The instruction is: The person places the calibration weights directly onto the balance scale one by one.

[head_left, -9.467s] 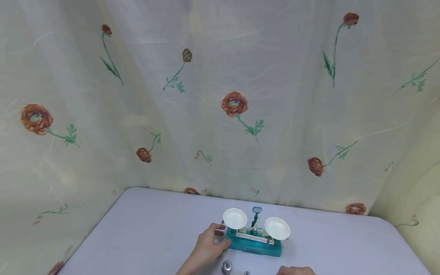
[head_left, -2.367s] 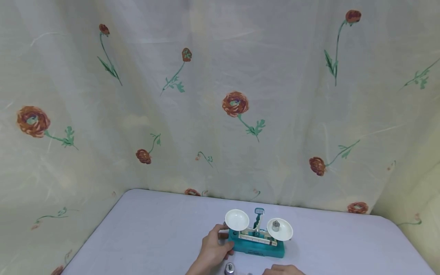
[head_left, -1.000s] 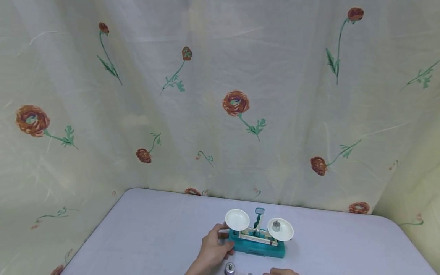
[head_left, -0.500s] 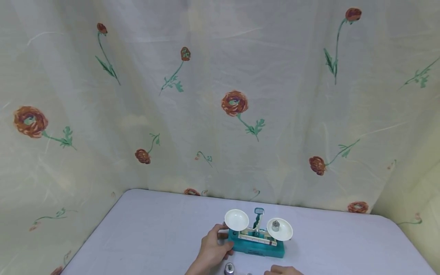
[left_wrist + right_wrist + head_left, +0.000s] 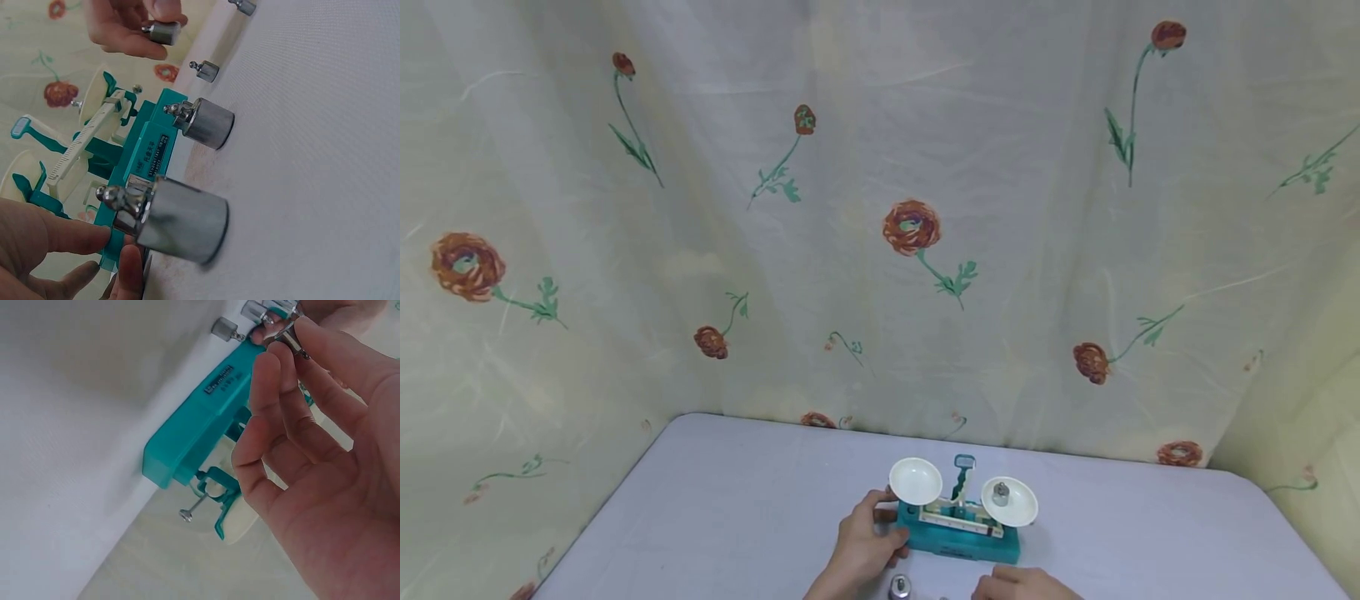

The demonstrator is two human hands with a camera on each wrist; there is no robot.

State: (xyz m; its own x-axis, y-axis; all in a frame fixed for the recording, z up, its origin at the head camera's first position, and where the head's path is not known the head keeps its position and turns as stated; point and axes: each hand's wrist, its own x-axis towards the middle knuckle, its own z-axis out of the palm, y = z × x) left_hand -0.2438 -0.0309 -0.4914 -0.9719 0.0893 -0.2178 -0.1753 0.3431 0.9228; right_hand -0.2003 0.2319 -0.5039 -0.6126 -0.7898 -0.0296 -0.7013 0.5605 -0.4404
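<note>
A teal balance scale (image 5: pixel 958 543) with two white pans stands on the table. My left hand (image 5: pixel 861 537) holds the left end of its base, thumb in front and fingers at the side. The left pan (image 5: pixel 915 481) is bare; a metal weight (image 5: pixel 1001 493) stands on the right pan. In front of the scale my right hand (image 5: pixel 1022 583) is partly cut off by the head view's lower edge. The left wrist view shows it pinching a small knobbed cylindrical weight (image 5: pixel 165 33) between thumb and fingers, above the table.
Several knobbed weights stand in a row before the scale, from a large weight (image 5: pixel 190 222) through a medium weight (image 5: pixel 209 123) to a small weight (image 5: pixel 207 71). A flowered curtain (image 5: pixel 850 250) hangs behind the pale table (image 5: pixel 737 500).
Since the oldest frame a weight has come onto the right pan. Over the last second my right hand has risen slightly into the head view. The left hand keeps its place at the scale.
</note>
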